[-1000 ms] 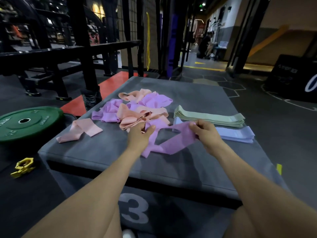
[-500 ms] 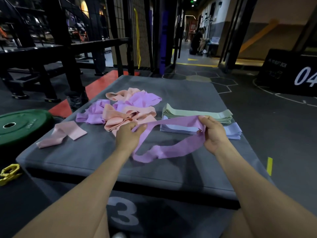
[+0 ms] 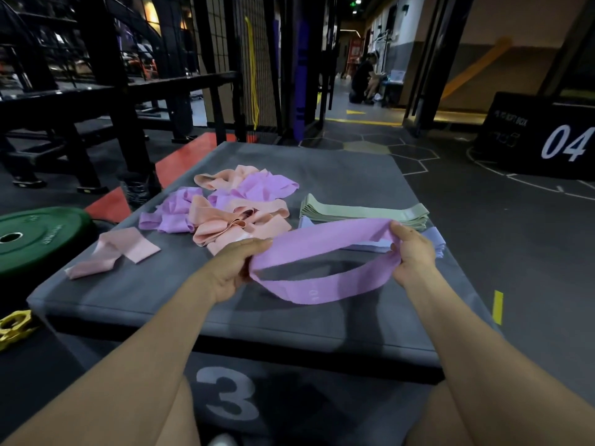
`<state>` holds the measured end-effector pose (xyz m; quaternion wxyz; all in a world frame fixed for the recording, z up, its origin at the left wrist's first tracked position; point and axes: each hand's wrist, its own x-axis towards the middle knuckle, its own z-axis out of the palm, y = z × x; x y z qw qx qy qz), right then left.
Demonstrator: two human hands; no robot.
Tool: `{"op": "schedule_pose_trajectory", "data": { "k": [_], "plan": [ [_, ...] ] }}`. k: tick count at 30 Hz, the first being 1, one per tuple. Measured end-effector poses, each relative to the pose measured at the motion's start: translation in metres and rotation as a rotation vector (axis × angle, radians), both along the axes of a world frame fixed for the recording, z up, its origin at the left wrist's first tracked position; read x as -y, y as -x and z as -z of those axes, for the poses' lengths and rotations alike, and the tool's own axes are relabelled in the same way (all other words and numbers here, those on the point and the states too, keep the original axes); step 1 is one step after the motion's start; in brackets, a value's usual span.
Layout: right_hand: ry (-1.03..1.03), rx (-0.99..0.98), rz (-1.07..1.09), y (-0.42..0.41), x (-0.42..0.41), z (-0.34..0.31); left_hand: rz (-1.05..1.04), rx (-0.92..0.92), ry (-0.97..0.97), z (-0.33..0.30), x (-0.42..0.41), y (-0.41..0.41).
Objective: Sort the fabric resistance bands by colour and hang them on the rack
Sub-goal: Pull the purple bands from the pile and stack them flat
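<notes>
A purple band [image 3: 322, 268] is stretched into an open loop above the grey soft box [image 3: 161, 291]. My left hand [image 3: 235, 265] grips its left end and my right hand [image 3: 412, 252] grips its right end. Behind my hands lies a tangled heap of pink and purple bands [image 3: 238, 207]. One pink band [image 3: 116, 252] lies alone at the left. A folded stack of green bands [image 3: 360, 212] sits at the right, with a stack of light blue bands [image 3: 434, 239] just in front of it, partly hidden by the held band.
A green weight plate [image 3: 38, 236] and a yellow clip [image 3: 14, 326] lie on the floor at the left. Black racks [image 3: 112, 101] stand behind. A black box marked 04 [image 3: 541, 136] is at the far right. A person crouches in the far corridor [image 3: 363, 82].
My hands have lifted the purple band off the heap and pulled it apart into a wide open loop. The right hand moved right and up.
</notes>
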<state>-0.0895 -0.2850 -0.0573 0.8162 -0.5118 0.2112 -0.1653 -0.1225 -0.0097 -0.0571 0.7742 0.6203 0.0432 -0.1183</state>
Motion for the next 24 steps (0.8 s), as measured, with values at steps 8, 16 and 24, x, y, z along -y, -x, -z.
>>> {"op": "schedule_pose_trajectory", "data": {
  "k": [8,16,24],
  "plan": [
    [0.075,-0.002,-0.062,0.001,-0.011,0.003,0.036,0.034,0.313,-0.003,-0.012,0.005],
    [0.276,-0.093,-0.078,0.002,0.003,0.009,-0.527,0.138,-0.472,0.016,-0.020,-0.011],
    [0.646,-0.273,-0.106,0.006,-0.009,0.011,-0.713,-0.009,-0.408,0.024,-0.015,-0.024]
  ]
}}
